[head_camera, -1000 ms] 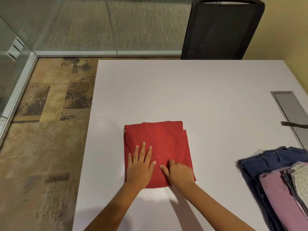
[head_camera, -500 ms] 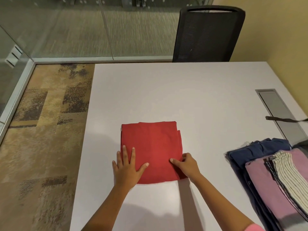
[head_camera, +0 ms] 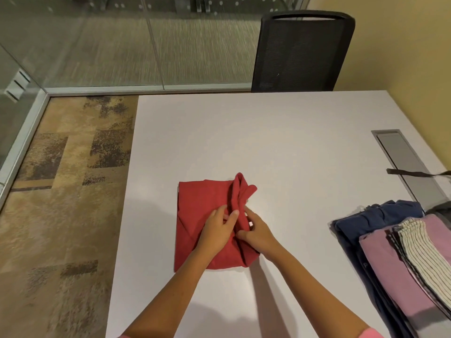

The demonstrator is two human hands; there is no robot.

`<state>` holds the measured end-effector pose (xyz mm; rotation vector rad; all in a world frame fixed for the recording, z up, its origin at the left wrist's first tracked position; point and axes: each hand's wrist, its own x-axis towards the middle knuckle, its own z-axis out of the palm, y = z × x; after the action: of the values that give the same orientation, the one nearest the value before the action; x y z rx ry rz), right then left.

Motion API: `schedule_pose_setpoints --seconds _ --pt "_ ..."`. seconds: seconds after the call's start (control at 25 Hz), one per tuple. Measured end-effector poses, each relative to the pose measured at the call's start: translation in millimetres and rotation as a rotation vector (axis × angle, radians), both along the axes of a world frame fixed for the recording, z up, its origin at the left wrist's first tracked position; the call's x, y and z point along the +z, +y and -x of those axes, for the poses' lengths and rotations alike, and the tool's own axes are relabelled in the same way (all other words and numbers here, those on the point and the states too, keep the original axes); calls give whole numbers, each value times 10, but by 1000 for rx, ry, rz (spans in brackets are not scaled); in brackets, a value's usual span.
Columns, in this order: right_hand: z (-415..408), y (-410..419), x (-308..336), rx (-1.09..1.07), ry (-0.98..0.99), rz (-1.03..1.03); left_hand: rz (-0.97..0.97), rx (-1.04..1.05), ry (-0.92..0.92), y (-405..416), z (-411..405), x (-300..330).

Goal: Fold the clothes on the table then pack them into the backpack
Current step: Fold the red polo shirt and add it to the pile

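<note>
A folded red garment (head_camera: 197, 211) lies on the white table (head_camera: 280, 142), near its left front part. Its right edge is lifted into a raised ridge. My right hand (head_camera: 258, 232) pinches that raised edge from the right. My left hand (head_camera: 218, 229) rests on the cloth, thumb and fingers against the same ridge. At the right front lies a pile of folded clothes: a navy piece (head_camera: 373, 218) underneath, a mauve piece (head_camera: 388, 262) on it, a striped piece (head_camera: 419, 250) on top. A dark strap (head_camera: 412, 173) reaches in from the right edge; the backpack itself is out of sight.
A black mesh office chair (head_camera: 301, 52) stands at the table's far edge. A grey cable hatch (head_camera: 402, 157) is set into the table at the right. The table's left edge drops to patterned carpet (head_camera: 61, 191), with glass walls beyond.
Both hands moved from pressing flat on the red garment's near edge to its right side. The right edge, flat before, is now lifted and bunched between them.
</note>
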<state>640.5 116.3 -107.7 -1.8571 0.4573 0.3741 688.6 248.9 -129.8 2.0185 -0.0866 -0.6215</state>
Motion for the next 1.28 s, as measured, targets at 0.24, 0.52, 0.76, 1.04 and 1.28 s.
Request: schedule_pose_setpoints --seconds 0.24,0.52,0.76,1.04,1.28 --pt "128 134 37 118 53 -7 -229 39 12 -184 -236 -99" --pt "187 -46 -3 -316 128 -349 -132 -59 -160 -355 -177 -9" --pt "84 -292 81 -361 219 -459 452 -2 138 -373 -230 725" --pt "39 -714 156 -382 140 -628 849 268 354 -26 -316 1092" --pt "262 -666 -211 -331 219 -201 98 344 357 958 -382 117"
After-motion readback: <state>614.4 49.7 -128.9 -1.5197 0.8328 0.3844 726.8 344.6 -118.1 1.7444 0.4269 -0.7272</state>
